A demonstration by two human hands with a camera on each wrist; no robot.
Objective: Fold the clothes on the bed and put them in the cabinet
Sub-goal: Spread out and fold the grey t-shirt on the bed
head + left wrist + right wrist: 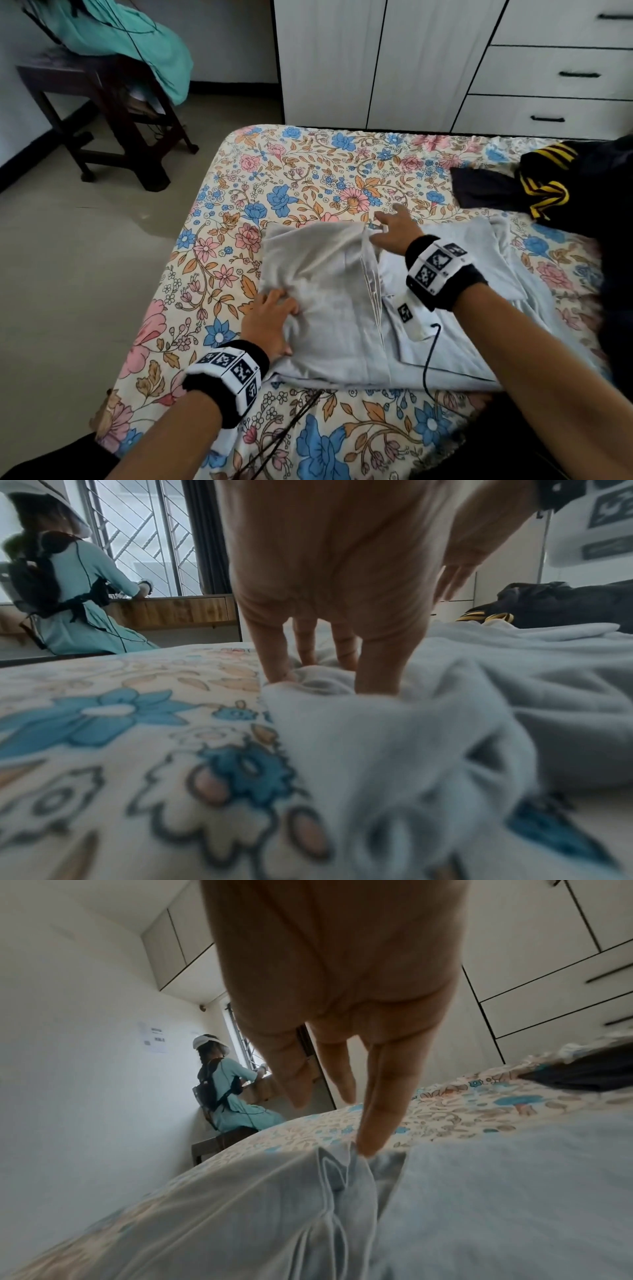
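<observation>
i've got the pale grey garment [342,301] lying half-folded on the bed [308,164]. my left hand [272,320] grips its near edge, my right hand [394,229] pinches the far fold, other fingers spread. i'd keep both edges taut, lay the flap over evenly, then smooth it.

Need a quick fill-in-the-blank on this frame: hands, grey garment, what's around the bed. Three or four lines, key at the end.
1. Both hands work the pale grey garment lying on the ____-patterned bedsheet.
2. The left hand ____ the garment's left edge.
3. The right hand pinches the garment's ____ edge.
4. The dark garment has ____ stripes.

Missing words: floral; grips; far; yellow
</observation>
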